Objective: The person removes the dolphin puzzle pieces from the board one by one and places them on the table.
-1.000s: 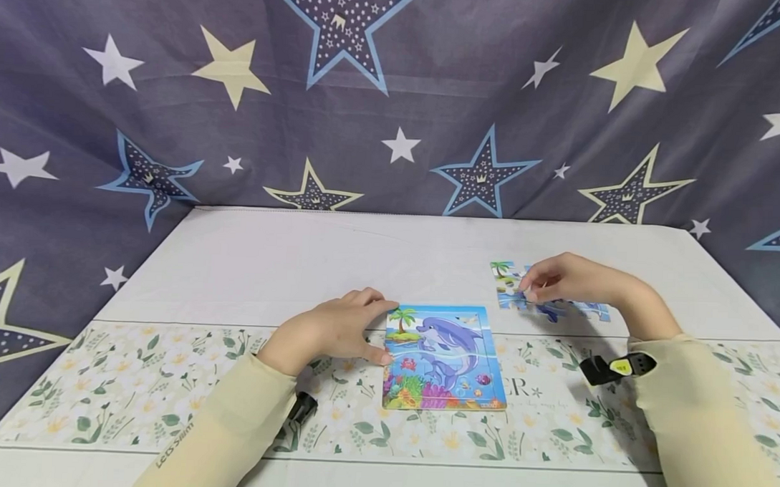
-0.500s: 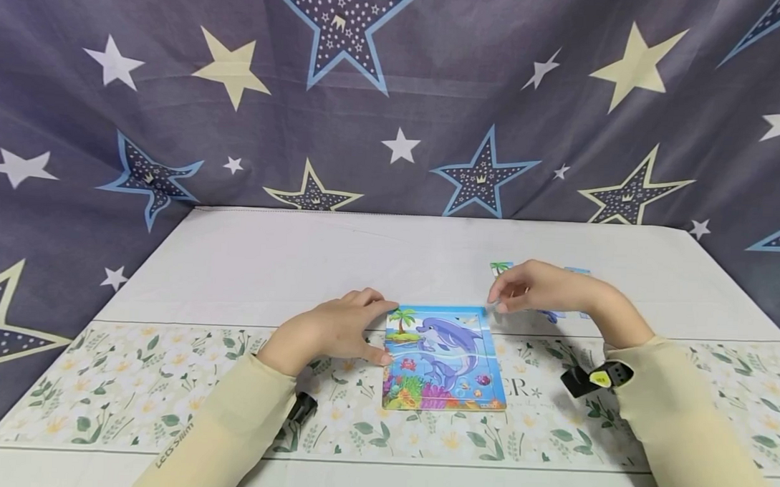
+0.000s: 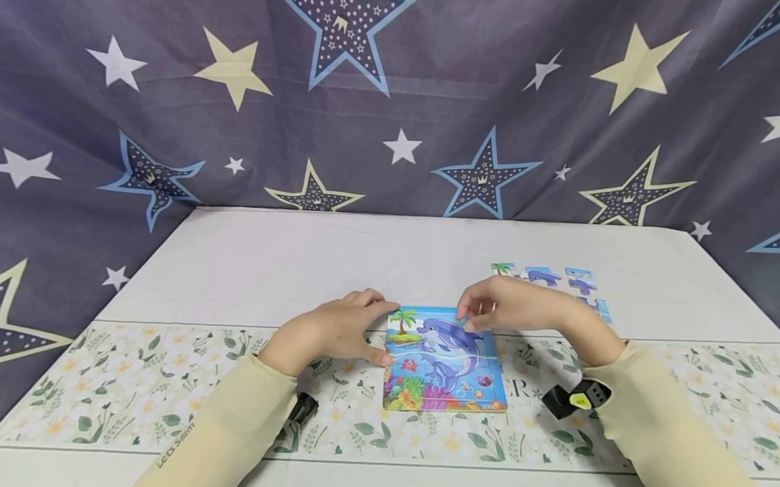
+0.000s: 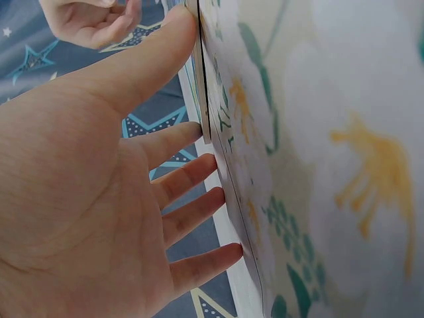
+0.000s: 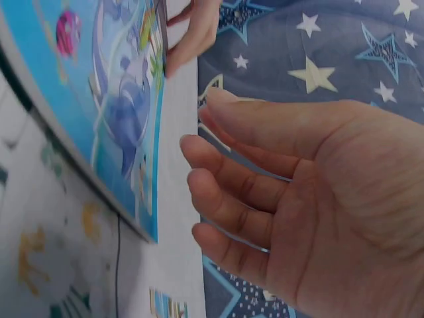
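Two hands (image 3: 329, 332), right (image 3: 520, 303) shifted over dolphin puzzle (image 3: 447, 364), more pieces (image 3: 542, 277) visible

I am in a curtained-off table nook, homely in its furnishings, though whether a home, a playroom or a studio lies around it I cannot tell. A slate-grey star-print curtain (image 3: 447, 73) hangs behind the tablecloth (image 3: 338, 259) and closes in along its left and right edges. The tablecloth is white, with a floral band (image 3: 166, 379) running across it. On it lies a cartoon dolphin jigsaw (image 3: 446, 389), and the black gadgets (image 3: 581, 398) at my wrists add a filming-corner look.
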The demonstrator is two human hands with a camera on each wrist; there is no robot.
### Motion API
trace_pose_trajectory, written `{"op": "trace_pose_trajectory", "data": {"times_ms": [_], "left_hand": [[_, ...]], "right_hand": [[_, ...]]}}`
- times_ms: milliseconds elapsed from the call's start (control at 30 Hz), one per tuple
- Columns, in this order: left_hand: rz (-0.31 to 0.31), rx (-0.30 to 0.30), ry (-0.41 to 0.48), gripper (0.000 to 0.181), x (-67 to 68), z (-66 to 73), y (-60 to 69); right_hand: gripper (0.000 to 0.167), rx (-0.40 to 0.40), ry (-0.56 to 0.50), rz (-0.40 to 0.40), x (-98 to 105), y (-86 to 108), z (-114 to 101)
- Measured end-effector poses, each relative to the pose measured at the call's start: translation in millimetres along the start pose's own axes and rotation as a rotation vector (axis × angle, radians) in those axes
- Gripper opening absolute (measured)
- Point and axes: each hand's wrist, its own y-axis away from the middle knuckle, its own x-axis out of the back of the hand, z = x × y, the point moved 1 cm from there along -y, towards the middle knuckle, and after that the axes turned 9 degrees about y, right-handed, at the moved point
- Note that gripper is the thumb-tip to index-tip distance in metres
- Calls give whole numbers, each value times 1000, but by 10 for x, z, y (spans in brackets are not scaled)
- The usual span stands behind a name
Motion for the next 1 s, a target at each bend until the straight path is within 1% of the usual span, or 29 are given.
{"op": "trace_pose_trajectory", "data": {"times_ms": [133,300,500,700,900,1000], "left_hand": [[0,1,0,87,2,6,-2],[3,7,-7,87,6,11,-4],[0,17,-11,88,7,7,-14],[-3,18,-12,88,9,13,-15],[-4,13,-15,89,10,10,-11],[-4,11,-13,89,6,4,-11]], "right_hand": [[10,-10,33,22,-41,-17,-120],[10,-4,34,15,-109,-59,-236],[9,26,11,-2,-192,-97,-330],[11,7,-3,-14,-298,-130,-414],[15,23,-43,-26,-394,-184,-472],[18,-3,-64,-35,-428,-195,-490]]}}
